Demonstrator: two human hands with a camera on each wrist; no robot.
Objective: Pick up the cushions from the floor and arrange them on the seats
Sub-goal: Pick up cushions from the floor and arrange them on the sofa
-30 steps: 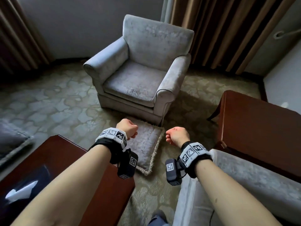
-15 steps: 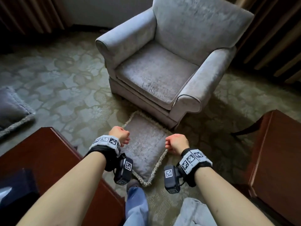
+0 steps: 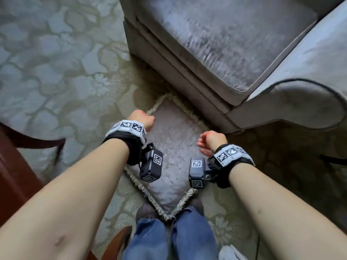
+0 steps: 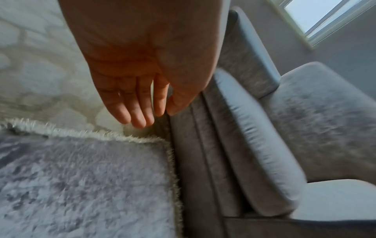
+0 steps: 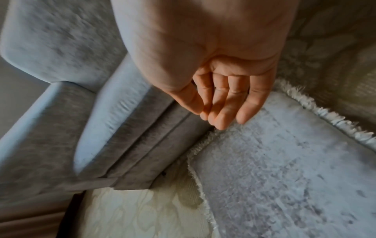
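— From above, where's the thing they're after?

— The square grey plush cushion with the pale fringed edge (image 3: 174, 147) lies flat on the patterned green-grey carpet (image 3: 56, 72), one corner between the person's feet, the far corner tucked against the front of the grey velvet armchair (image 3: 234, 44). The left hand (image 3: 142, 120) sits over its left edge, the right hand (image 3: 210, 141) over its right side. I'd say that's to take it by both sides at once. A dark wooden table (image 3: 15, 166) stands to the left.

— Are they gripping yet?

— The left wrist view says no. The left hand (image 4: 142, 80) hangs with fingers (image 4: 140, 112) straight and close together, holding nothing, just above the carpet beside the cushion's fringe (image 4: 81, 133), near the chair base.

— And the other?

— In the right wrist view the right hand (image 5: 219, 90) is loosely curved, fingertips (image 5: 221, 119) just over the cushion (image 5: 284, 177); whether they touch the pile, I can't tell. Nothing pinched. The seat is bare, ready to receive it, I'd guess.
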